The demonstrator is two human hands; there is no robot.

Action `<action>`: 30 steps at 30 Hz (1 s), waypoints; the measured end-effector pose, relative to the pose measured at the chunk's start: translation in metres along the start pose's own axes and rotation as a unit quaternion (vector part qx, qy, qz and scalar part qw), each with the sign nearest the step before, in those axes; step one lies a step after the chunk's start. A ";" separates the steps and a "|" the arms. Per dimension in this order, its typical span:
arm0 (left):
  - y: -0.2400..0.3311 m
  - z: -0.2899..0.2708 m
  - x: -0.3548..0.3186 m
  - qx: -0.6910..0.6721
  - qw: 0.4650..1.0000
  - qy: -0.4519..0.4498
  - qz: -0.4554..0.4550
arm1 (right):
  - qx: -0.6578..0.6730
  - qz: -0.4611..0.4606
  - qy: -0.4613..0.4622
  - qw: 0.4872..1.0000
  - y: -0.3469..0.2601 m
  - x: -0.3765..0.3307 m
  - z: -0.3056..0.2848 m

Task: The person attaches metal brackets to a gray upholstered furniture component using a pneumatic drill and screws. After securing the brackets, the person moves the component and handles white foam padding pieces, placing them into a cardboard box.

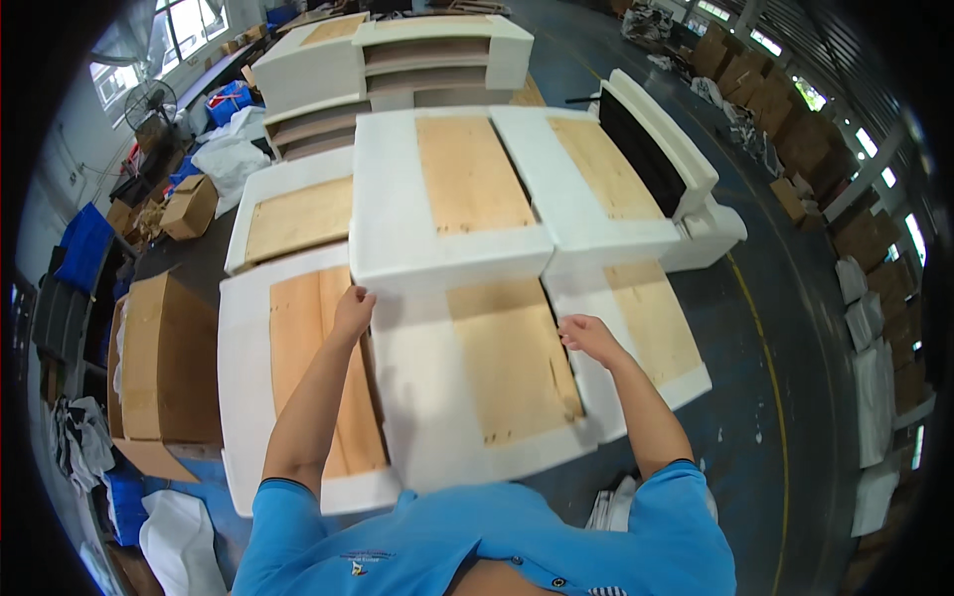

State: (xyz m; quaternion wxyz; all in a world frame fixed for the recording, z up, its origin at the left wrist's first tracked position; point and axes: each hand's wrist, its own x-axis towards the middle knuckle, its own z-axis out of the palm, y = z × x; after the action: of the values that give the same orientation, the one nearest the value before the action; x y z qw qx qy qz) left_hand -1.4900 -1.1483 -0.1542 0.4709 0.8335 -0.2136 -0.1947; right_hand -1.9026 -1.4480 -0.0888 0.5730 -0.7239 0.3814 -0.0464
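In front of me stand white foam-covered furniture frames with bare wooden panels, set side by side. My left hand is closed with its fingers curled in, over the gap between the near left frame and the near middle frame. My right hand is also closed, fingertips pinched together, above the seam between the near middle frame and the near right frame. Whatever is between the fingers of either hand, if anything, is too small to make out. A taller white frame rises just beyond both hands.
More white frames with open shelves stand at the back. A white piece with a black panel is at the far right. An open cardboard box sits at the left. A yellow line runs along the floor.
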 end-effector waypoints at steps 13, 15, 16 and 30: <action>0.052 0.054 0.142 0.234 0.928 0.203 -0.207 | -0.271 -0.156 0.326 0.892 -0.084 0.416 0.026; 0.042 0.056 0.135 0.244 0.925 0.212 -0.199 | -0.238 -0.101 0.297 0.919 -0.086 0.453 0.025; 0.041 0.056 0.132 0.241 0.925 0.219 -0.194 | -0.199 -0.071 0.246 0.946 -0.093 0.467 0.020; -0.014 0.026 0.237 0.283 0.898 0.335 0.037 | 0.004 0.037 0.124 0.992 -0.105 0.506 0.015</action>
State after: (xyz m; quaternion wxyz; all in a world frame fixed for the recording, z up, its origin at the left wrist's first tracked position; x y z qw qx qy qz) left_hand -1.3040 -1.2878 -0.2083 0.2657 0.9391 -0.1193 0.1824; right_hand -1.4859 -1.7365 -0.1903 0.5258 -0.6956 0.4757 -0.1158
